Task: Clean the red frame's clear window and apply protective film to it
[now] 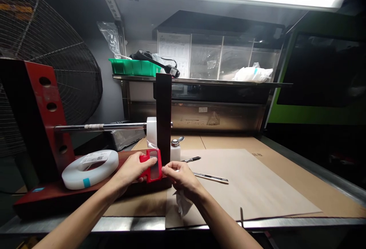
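A red steel stand with round holes carries a horizontal metal rod across to a dark upright post; a white roll of film sits on the rod against that post. On the stand's red base lies a second, flat white roll with a printed label and a blue tab. At the foot of the post is a small red frame with a clear pane, and a strip of clear film hangs from the roll down to it. A brown cardboard sheet covers the bench, with two pens and a white dispenser bottle on it. On the shelf behind, a green bin holds a black cable and tool.

The left hand is closed on the red frame's left edge, thumb across its face. The right hand pinches the frame's right edge, with a crumpled white cloth tucked under its palm.
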Demonstrator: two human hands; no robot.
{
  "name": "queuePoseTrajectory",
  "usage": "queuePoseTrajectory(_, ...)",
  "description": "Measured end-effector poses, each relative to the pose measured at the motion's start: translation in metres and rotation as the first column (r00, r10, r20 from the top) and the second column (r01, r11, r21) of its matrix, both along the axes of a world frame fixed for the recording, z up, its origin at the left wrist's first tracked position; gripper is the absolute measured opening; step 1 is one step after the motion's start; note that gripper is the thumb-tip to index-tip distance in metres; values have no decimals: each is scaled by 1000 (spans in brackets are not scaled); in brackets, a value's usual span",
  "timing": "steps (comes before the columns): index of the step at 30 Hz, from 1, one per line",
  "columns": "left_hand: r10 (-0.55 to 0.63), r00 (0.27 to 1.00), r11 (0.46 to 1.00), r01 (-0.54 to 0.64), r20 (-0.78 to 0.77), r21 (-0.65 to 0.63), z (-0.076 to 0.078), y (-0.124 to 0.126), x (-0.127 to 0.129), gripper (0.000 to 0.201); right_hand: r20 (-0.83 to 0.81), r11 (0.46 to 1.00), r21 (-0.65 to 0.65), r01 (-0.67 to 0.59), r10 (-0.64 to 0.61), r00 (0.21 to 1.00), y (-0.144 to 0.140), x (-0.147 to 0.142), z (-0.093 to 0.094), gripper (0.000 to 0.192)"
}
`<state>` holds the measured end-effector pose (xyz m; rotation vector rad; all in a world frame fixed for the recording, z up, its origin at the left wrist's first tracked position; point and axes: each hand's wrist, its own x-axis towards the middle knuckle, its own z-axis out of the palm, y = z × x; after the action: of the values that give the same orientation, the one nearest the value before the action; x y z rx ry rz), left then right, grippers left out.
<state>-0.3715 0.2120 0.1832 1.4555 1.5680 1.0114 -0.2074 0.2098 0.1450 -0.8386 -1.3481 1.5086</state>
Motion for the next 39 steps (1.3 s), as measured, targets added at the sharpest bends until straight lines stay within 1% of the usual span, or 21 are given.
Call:
queuePoseTrajectory(3,7,1000,1000,-7,4,-10,1,0,0,44,14,1000,8,14,-14,1000,1,-1,1,22)
queuePoseTrajectory(8,23,999,1000,-23,27,-22,4,-6,1,46,26,1000,17,23,-24,999,0,-1,-1,21)
queuePoseTrajectory(13,4,995,1000,-6,105,19,6,-18,4,44,1,991,103,85,-86,996,-9,-2,-8,26)
queuePoseTrajectory(16,-13,990,999,9,138,34,6,-22,5,47,3,977,167,130,-132,991,-15,-5,-11,25)
queuePoseTrajectory(19,-24,988,999,19,151,34,7,-24,6,50,22,961,222,162,-171,985,-20,-6,-10,23)
queuePoseTrajectory(23,-19,989,1000,15,148,27,12,-24,6,53,54,952,252,173,-192,980,-25,-5,-6,22)
queuePoseTrajectory(28,-6,992,1000,3,129,22,18,-26,7,54,95,954,246,173,-201,975,-29,-3,-2,22)
queuePoseTrajectory(34,-8,994,999,5,111,31,23,-32,12,51,106,947,262,186,-220,970,-29,-3,-1,21)
queuePoseTrajectory(39,-21,995,999,18,96,33,24,-33,11,50,126,948,259,184,-222,967,-30,-3,-1,20)
